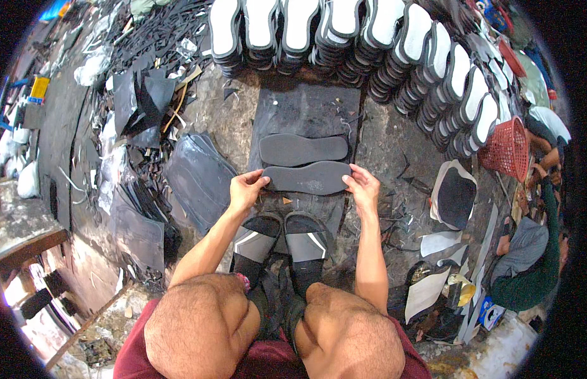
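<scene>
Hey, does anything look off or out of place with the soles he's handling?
Nothing stands out. Left hand and right hand hold a flat dark grey sole-shaped cutout by its ends; a second grey cutout lies level on the dark rubber mat.

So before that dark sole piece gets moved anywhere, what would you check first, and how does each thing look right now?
1. Left hand grips one end of the dark sole piece: ok.
2. Right hand grips the other end: ok.
3. Piece held level, not sagging: ok.
4. Second sole piece lies apart from it on the black mat: ok.
5. Underside of the held piece clean: cannot tell.
6. Stacked soles clear of the hands: ok.
</scene>
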`<state>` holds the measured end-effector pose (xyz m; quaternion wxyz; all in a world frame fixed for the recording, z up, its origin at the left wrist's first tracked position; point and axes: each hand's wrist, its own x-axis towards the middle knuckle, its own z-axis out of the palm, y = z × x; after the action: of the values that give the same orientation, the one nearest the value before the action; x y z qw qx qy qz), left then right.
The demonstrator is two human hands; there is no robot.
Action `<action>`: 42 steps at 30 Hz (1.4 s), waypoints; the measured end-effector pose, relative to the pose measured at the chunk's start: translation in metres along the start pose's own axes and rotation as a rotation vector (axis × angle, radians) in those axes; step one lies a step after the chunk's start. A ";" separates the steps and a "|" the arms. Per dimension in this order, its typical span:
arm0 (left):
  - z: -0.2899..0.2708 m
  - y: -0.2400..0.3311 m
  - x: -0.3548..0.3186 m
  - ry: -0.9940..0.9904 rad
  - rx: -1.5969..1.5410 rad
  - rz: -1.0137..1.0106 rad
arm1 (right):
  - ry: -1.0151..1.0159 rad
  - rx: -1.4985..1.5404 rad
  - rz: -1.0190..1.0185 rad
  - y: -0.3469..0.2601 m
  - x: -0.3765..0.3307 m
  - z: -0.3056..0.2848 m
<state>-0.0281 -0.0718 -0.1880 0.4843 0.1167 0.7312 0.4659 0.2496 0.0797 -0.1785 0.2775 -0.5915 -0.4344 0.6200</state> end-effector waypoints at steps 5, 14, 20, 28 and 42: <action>0.000 -0.006 0.004 -0.029 -0.036 0.009 | -0.002 -0.012 -0.029 0.010 0.005 -0.002; 0.004 -0.005 0.003 0.013 0.037 0.022 | 0.149 -0.241 -0.163 0.015 0.004 0.008; 0.001 -0.003 0.005 0.047 0.120 0.035 | 0.429 -0.961 -0.443 -0.014 -0.023 0.029; 0.003 0.002 0.013 -0.025 0.096 0.004 | 0.301 -0.446 -0.075 -0.010 -0.016 0.018; 0.025 0.126 -0.003 -0.882 -1.332 -0.122 | -0.666 -0.586 -1.475 -0.164 -0.171 0.099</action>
<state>-0.0420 0.0083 -0.0887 0.7213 -0.0636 0.0455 0.6882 0.1504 -0.0110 0.0408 0.3038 0.0071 -0.9090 0.2854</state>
